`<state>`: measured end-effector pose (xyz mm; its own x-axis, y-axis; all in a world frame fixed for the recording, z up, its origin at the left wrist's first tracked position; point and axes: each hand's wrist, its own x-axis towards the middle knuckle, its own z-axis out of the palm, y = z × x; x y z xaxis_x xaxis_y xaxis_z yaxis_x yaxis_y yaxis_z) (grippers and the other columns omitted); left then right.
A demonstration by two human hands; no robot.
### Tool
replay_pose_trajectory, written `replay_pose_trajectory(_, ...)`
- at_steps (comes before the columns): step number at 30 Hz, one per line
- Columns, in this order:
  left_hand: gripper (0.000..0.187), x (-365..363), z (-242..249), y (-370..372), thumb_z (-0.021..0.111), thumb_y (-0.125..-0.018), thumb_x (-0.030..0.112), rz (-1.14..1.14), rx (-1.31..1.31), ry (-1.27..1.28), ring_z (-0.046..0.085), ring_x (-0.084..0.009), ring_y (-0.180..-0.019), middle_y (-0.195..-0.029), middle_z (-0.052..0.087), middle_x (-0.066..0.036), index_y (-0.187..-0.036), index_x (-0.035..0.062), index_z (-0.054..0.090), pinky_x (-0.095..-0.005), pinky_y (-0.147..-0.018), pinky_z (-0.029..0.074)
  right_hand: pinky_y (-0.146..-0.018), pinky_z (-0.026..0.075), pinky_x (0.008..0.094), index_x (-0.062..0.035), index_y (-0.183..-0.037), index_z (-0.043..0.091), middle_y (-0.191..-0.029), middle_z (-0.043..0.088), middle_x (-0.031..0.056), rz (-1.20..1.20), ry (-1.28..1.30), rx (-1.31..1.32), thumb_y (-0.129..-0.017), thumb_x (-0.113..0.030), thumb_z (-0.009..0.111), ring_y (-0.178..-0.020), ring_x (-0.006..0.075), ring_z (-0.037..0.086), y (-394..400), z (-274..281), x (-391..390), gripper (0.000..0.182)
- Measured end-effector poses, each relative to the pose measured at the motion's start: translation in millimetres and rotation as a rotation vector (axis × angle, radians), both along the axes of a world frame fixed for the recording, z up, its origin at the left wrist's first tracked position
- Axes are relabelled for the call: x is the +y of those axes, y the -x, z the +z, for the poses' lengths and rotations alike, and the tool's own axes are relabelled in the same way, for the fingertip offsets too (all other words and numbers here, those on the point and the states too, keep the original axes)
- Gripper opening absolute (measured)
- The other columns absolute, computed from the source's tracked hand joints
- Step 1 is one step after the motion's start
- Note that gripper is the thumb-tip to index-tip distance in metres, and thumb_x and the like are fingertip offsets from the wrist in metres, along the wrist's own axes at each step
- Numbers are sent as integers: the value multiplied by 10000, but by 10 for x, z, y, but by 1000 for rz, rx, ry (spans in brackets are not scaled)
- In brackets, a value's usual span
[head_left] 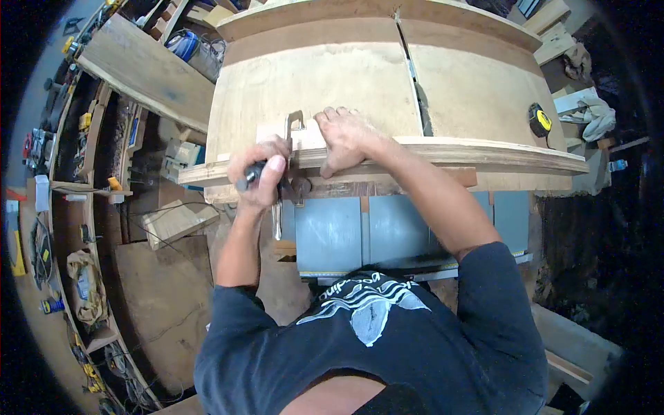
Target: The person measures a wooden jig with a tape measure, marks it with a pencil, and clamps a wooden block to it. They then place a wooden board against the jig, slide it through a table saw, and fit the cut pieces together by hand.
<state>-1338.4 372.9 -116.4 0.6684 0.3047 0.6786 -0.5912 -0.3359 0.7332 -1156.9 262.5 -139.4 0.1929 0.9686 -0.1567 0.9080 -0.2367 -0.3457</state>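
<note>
My left hand [258, 169] is closed around the dark handle [254, 173] of a bar clamp. The clamp's metal jaw [295, 119] rises at the far side of a long laminated wooden rail [443, 151], and its steel bar [277, 221] sticks out toward me. My right hand [344, 140] lies on the rail just right of the clamp, fingers stretched over the far side and thumb down by the near edge. Between the jaw and that hand is a small pale wood piece [306, 137]. The rail lies across a broad plywood panel [311, 76] near its front edge.
A yellow and black tape measure [539, 120] sits on the panel at right. A slot [413, 76] runs through the panel. Below the rail is a grey machine table [332, 232]. Tool shelves [76, 235] line the left, and a plank [149, 69] leans behind them.
</note>
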Motion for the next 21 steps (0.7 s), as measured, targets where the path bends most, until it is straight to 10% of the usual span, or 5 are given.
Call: replay_pose_trajectory(21,161,-213,-44,84,610,-875,38,99,12,-68,536,-181,-584,-639,573,-104,-733,-34,587,-320,-564,442,-1050,451,494,68,-1314,499,-1279,579,270,-3,1,3,-562,-465,849,-1226,420,558,64,56,-50,986)
